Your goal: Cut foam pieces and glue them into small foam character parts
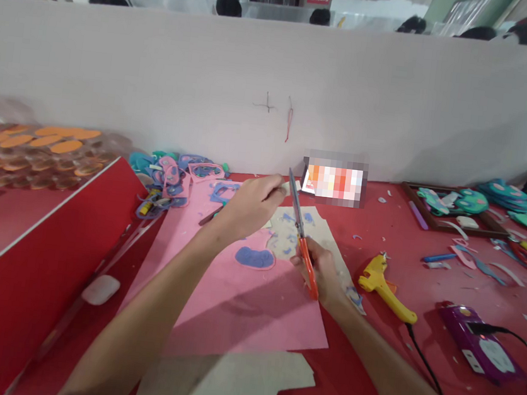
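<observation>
My right hand is closed around the orange handles of a pair of scissors, whose grey blades point up and away from me. My left hand is pinched on a small pale scrap right beside the blade tips. Both hands hover over a large pink foam sheet lying on the red table. On the sheet lie a blue cut-out shape and a cream sheet with small blue pieces on it.
A yellow glue gun with a black cord lies right of the sheet. A purple phone on a cable, a tray of teal foam pieces, a pile of pink and blue cut-outs, a red box and a white partition surround it.
</observation>
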The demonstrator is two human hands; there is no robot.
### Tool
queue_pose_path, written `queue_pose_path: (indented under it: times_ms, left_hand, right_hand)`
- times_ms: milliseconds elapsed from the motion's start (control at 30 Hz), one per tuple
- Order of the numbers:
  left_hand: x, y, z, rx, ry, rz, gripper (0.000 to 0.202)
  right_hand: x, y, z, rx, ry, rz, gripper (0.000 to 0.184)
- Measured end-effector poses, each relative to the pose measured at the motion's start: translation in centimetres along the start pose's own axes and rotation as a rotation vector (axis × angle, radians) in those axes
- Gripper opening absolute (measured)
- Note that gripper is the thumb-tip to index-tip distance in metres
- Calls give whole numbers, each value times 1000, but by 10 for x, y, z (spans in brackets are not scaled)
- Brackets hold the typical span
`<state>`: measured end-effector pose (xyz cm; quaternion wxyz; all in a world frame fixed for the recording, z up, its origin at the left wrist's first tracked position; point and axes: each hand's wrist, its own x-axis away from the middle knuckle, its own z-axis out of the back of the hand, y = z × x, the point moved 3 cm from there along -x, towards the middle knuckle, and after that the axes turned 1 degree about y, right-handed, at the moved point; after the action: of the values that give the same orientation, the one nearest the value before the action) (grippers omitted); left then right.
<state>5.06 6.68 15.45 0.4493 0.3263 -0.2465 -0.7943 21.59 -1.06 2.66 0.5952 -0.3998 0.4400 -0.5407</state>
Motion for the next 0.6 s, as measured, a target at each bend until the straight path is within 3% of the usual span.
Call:
queue_pose_path:
  times_ms: [333,600]
  left_hand:
    - [2,0,3,-20,112,-93,24]
    - [-1,-5,5,-41,183,-70,20]
  right_hand:
    - [0,-4,-6,-98,-38,135,51]
    - [-3,0,-8,-71,-85,120,47]
